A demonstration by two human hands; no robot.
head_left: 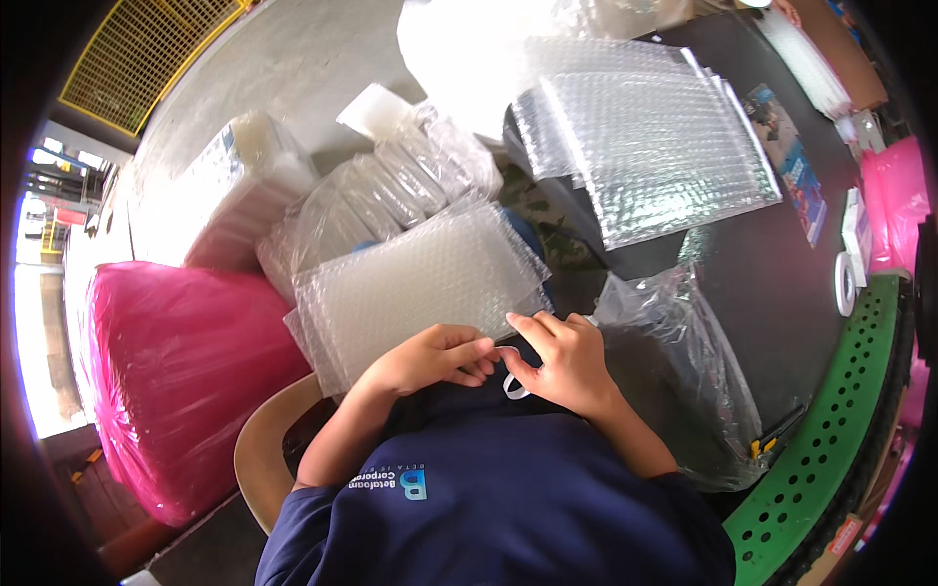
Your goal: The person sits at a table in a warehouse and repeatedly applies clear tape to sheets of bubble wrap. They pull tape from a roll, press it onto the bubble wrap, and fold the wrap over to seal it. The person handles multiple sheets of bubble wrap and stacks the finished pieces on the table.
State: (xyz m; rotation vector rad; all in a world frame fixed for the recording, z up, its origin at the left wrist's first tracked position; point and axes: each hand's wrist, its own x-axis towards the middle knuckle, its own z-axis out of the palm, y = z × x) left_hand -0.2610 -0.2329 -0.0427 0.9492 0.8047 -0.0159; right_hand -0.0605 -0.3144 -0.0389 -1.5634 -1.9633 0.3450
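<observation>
Navy-blue cloth of my short-sleeved shirt [576,498] lies nearest, and just beyond it my hands meet over a narrow white curling strip [515,389]. My left hand [437,359] is nearly closed, thumb against fingertips, and seems to pinch the strip's upper end. My right hand [565,363] is looser — index finger stretched clear of the thumb, the strip curling beside that thumb; I cannot tell how firmly it holds.

Just beyond lie clear bubble-wrap pieces [410,283], flat across my lap and slightly fanned. I judge I'm partway through one step: the strip is up between my hands, not laid on anything.

Far right, a stack of clear, shiny bubble-wrap pieces [674,156] rests on the dark flat tabletop [791,332] — whether those are finished or waiting, I cannot tell. A crumpled clear plastic bag [674,327] sits nearer, on the right; farther right is a white ring-shaped tape roll [844,283].
</observation>
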